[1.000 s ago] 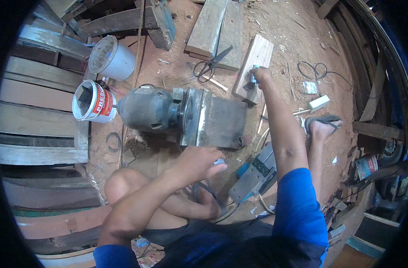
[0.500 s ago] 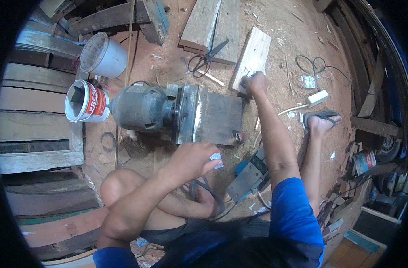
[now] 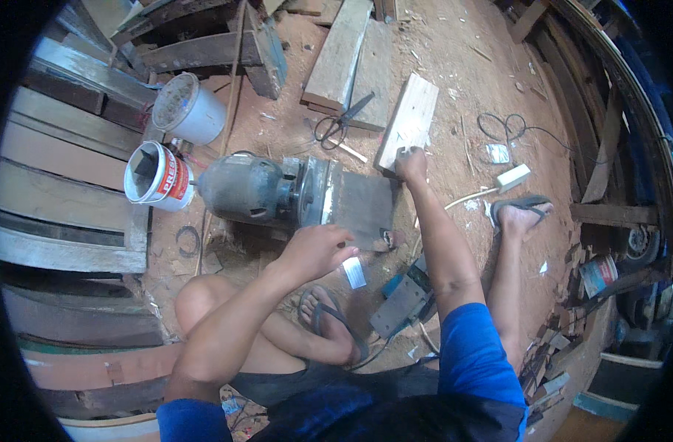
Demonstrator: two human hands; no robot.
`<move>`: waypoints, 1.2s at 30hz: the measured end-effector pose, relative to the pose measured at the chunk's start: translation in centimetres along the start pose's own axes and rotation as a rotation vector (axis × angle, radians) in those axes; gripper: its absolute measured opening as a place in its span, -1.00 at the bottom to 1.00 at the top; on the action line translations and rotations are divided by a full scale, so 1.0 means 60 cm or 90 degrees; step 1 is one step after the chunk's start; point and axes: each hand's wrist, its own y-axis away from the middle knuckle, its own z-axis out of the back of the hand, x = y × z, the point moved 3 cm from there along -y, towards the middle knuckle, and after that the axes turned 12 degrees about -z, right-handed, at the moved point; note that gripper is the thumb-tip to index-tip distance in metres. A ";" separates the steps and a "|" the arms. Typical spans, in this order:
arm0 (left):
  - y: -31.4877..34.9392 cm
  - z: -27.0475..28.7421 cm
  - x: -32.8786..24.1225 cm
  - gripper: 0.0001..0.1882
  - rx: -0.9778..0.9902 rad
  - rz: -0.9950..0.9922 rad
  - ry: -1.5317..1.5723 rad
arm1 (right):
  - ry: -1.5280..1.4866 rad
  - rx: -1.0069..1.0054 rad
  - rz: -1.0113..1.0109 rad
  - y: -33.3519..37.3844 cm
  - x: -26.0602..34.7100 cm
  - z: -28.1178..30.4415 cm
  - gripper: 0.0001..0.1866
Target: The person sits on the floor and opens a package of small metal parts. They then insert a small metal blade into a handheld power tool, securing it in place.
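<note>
My left hand (image 3: 314,252) is in front of the bench machine, its fingers loosely curved and apart with nothing between them. Just below its thumb is a small flat white paper-like piece (image 3: 354,272), seemingly apart from the fingers; I cannot tell whether it is falling or lying on the ground. My right hand (image 3: 412,163) is closed at the near end of a pale wooden board (image 3: 414,107). Something small and dark shows at its fingertips, too small to name. Several white scraps lie on the board by that hand. The machine has a grey round motor (image 3: 241,186) and a flat metal plate (image 3: 362,199).
Large black scissors (image 3: 344,120) lie beside stacked planks (image 3: 340,55). Two white buckets stand left of the motor, the nearer bucket (image 3: 157,177) with a red label. A power strip (image 3: 513,177) and its cable lie at right. A blue-grey power tool (image 3: 403,298) sits between my legs.
The white piece was in my left fingers; now it is below them and the fingers have parted. My right hand stays at the board's near end. The whole view has shifted slightly.
</note>
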 end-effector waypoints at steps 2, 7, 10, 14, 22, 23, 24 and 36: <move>-0.008 -0.005 -0.001 -0.68 -0.031 -0.020 0.008 | -0.034 0.121 -0.050 -0.010 -0.016 0.008 -0.58; 0.005 0.020 0.009 -0.66 -0.140 0.203 0.169 | -0.399 0.172 0.157 0.163 0.073 0.073 -0.78; 0.009 0.010 0.022 -0.62 -0.236 0.245 0.410 | -0.448 0.177 0.210 0.309 0.105 0.151 -0.83; -0.008 0.025 -0.058 -0.42 -0.330 0.160 0.648 | -0.521 0.126 0.438 0.428 0.128 0.242 -0.80; 0.004 0.038 -0.167 -0.39 -0.363 0.016 0.741 | -0.532 0.061 0.595 0.501 0.139 0.317 -0.69; 0.006 0.039 -0.173 -0.41 -0.359 0.004 0.738 | -0.534 0.059 0.597 0.504 0.140 0.324 -0.68; 0.006 0.040 -0.179 -0.42 -0.355 -0.007 0.734 | -0.535 0.051 0.601 0.507 0.140 0.332 -0.68; 0.012 0.037 -0.203 -0.32 -0.387 -0.029 0.719 | -0.523 0.011 0.645 0.529 0.137 0.355 -0.65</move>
